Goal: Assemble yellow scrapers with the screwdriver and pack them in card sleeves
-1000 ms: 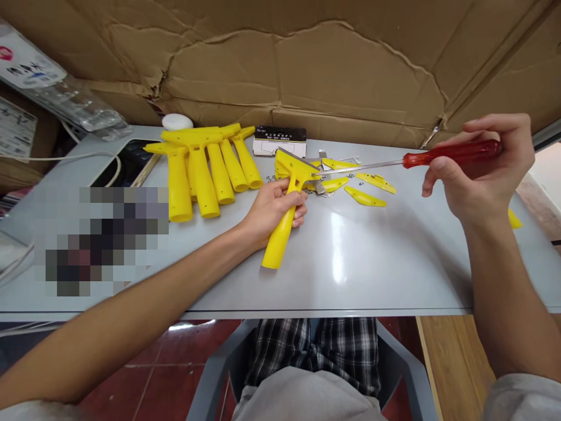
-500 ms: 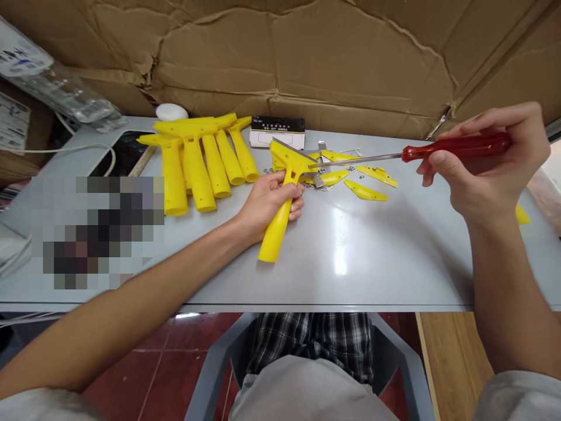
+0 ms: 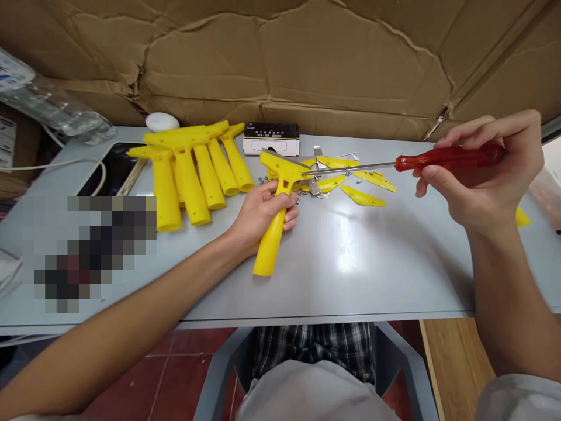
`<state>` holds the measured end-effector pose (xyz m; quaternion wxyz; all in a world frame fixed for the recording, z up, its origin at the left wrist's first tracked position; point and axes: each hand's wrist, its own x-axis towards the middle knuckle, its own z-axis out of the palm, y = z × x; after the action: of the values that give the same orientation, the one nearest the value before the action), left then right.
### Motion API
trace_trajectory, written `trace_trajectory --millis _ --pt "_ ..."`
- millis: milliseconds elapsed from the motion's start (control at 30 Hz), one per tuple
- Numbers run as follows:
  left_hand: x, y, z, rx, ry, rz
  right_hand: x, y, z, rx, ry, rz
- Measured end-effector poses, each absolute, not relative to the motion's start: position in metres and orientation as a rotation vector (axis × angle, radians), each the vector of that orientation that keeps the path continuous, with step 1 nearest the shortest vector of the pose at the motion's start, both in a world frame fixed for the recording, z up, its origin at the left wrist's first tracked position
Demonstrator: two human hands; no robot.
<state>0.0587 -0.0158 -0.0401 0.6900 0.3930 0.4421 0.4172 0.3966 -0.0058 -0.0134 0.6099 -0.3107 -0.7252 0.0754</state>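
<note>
My left hand is wrapped round the neck of a yellow scraper, whose wide head points up and away from me. In my right hand is a screwdriver with a red handle, its long metal shaft lying nearly level. The screwdriver's tip meets the right end of the scraper head; whether it sits in a screw is too small to tell. Behind the scraper lie loose yellow cover pieces, metal blades and small screws.
Several yellow scraper handles lie in a row on the left of the grey table. A black and white box stands by the cardboard. A white rounded object, a plastic bottle and a cable are further left.
The view has shifted slightly, so the table things sit a little lower and further left. Both hands keep their holds, and the screwdriver tip stays at the scraper head.
</note>
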Motion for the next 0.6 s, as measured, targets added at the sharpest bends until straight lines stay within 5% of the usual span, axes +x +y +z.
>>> trace_trajectory --millis 600 --pt "0.058 -0.019 -0.049 0.977 0.988 0.93 0.392 -0.018 -0.003 -0.745 -1.663 0.161"
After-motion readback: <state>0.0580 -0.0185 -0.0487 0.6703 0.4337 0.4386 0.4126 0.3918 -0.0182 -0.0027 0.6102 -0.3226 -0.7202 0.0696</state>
